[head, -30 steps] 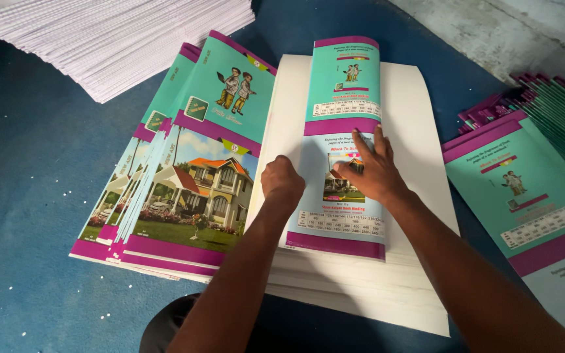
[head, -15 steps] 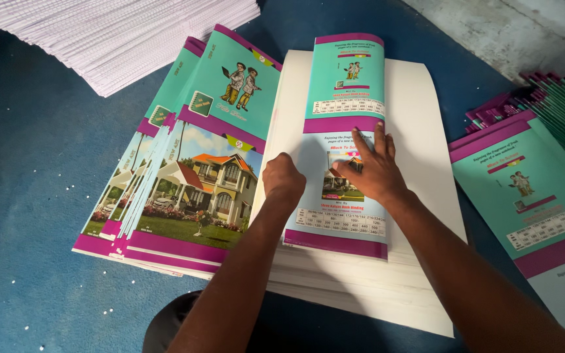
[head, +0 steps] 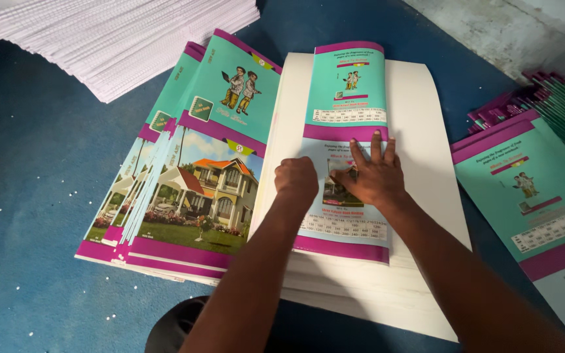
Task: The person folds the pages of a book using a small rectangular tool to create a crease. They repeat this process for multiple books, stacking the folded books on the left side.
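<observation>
A folded notebook cover [head: 348,98], teal with magenta bands, lies on top of a thick stack of white paper [head: 420,117]. My left hand [head: 295,182] is a closed fist pressing on the cover's left edge. Flat beside it, my right hand [head: 369,175] rests palm down with fingers spread on the cover's lower half. Neither hand grips anything.
A fanned pile of printed covers [head: 191,176] with a house picture lies to the left. Another pile of teal and magenta covers [head: 531,176] sits at the right. Stacked white sheets [head: 119,39] lie at the top left on the blue floor [head: 27,196].
Both hands have stayed in place on the cover. The view has shifted slightly, nothing else moved.
</observation>
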